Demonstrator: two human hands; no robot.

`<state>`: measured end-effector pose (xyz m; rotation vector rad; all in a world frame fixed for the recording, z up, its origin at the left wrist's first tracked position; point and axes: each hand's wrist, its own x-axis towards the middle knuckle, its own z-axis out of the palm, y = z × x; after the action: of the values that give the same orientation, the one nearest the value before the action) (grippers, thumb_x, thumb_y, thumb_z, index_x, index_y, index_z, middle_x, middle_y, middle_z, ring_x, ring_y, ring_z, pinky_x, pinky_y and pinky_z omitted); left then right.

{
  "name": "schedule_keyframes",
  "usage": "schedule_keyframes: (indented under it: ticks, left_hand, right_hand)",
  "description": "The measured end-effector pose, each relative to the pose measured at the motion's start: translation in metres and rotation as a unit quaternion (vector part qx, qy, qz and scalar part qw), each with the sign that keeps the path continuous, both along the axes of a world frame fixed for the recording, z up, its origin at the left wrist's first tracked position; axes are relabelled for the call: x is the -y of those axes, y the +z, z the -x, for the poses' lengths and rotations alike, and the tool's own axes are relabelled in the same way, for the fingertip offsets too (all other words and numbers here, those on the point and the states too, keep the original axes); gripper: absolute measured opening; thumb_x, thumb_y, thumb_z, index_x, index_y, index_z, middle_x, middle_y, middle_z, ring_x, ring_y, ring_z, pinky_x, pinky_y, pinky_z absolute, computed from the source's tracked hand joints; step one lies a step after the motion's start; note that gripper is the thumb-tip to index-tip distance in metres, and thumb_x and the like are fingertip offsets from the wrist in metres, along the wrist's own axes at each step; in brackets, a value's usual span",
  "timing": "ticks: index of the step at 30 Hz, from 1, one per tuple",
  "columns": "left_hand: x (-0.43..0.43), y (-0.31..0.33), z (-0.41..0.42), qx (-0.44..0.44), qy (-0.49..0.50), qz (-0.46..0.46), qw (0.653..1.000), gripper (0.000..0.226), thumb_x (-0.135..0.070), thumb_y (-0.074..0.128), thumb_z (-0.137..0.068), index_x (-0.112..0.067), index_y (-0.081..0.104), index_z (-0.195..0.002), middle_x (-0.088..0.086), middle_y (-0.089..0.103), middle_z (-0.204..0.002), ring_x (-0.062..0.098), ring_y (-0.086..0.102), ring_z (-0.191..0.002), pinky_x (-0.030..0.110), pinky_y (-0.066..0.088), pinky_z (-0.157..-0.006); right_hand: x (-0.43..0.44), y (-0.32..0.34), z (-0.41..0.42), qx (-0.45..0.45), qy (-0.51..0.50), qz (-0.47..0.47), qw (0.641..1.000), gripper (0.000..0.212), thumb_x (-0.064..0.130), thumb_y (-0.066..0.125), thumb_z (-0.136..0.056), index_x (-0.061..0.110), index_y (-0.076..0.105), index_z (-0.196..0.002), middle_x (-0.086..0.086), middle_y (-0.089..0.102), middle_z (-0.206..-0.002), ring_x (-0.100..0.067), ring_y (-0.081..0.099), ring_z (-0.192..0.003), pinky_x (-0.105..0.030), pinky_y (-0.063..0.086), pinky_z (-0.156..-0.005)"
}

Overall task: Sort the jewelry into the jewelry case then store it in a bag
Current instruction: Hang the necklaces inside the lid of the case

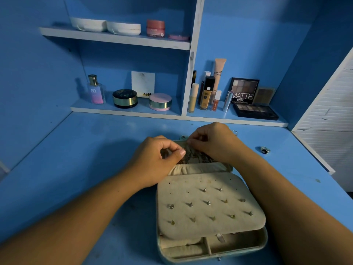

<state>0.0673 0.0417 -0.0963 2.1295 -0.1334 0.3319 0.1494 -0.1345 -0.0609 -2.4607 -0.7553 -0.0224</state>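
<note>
An open beige jewelry case (210,251) lies on the blue desk in front of me. Its flat earring panel (208,207) holds several small stud earrings. Both hands work at the case's far half, the lid, above a gathered fabric pocket (198,169). My left hand (158,155) pinches a thin chain necklace (193,154) that lies across the lid. My right hand (214,140) pinches the same chain near the lid's top edge. A loose ring (265,150) with a dark stone sits on the desk to the right. No bag is in view.
Behind the case, low shelves hold cosmetics: a perfume bottle (95,90), round compacts (125,98), tubes and eyeshadow palettes (256,109). An upper shelf carries white dishes (107,25) and a pink jar (155,28). A white slatted panel (328,119) borders the desk's right side.
</note>
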Motion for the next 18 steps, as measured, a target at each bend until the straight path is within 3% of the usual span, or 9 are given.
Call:
schedule_keyframes:
  ticks: [5, 10, 15, 18]
  left_hand:
    - [0.0002, -0.0012, -0.0007, 0.032, 0.013, -0.027, 0.999, 0.010, -0.028, 0.071, -0.084, -0.034, 0.071, -0.076, -0.010, 0.065, -0.079, 0.008, 0.060, -0.078, 0.019, 0.047, -0.067]
    - [-0.0006, -0.0003, -0.0011, 0.020, 0.017, -0.024, 0.999, 0.012, -0.028, 0.071, -0.084, -0.036, 0.070, -0.075, -0.011, 0.064, -0.080, 0.008, 0.060, -0.078, 0.017, 0.047, -0.067]
    - [0.0003, 0.0008, -0.0009, 0.029, 0.025, -0.034, 0.999, 0.010, -0.028, 0.070, -0.083, -0.035, 0.070, -0.076, -0.012, 0.064, -0.080, 0.005, 0.058, -0.080, 0.009, 0.043, -0.065]
    - [0.0003, -0.0001, -0.0023, 0.037, 0.049, -0.030, 0.998, 0.008, -0.027, 0.070, -0.084, -0.024, 0.074, -0.079, -0.009, 0.066, -0.081, 0.005, 0.058, -0.078, 0.007, 0.042, -0.063]
  right_hand:
    - [-0.0042, -0.0014, -0.0026, 0.020, -0.002, 0.010, 1.000, 0.009, 0.030, 0.069, -0.085, 0.026, 0.069, -0.093, 0.013, 0.063, -0.074, 0.001, 0.055, -0.065, -0.011, 0.039, -0.056]
    - [-0.0055, -0.0027, -0.0040, 0.047, -0.003, 0.013, 0.999, 0.010, 0.026, 0.073, -0.081, 0.025, 0.063, -0.078, 0.010, 0.061, -0.072, -0.002, 0.057, -0.067, -0.018, 0.048, -0.060]
    - [-0.0066, -0.0033, -0.0048, 0.059, -0.011, 0.005, 0.998, 0.012, 0.027, 0.074, -0.081, 0.023, 0.064, -0.077, 0.010, 0.061, -0.070, 0.000, 0.054, -0.065, -0.007, 0.042, -0.056]
    - [-0.0079, -0.0032, -0.0042, 0.040, -0.038, -0.047, 0.997, 0.015, 0.031, 0.077, -0.079, 0.022, 0.065, -0.078, 0.009, 0.062, -0.071, -0.002, 0.055, -0.066, -0.005, 0.041, -0.054]
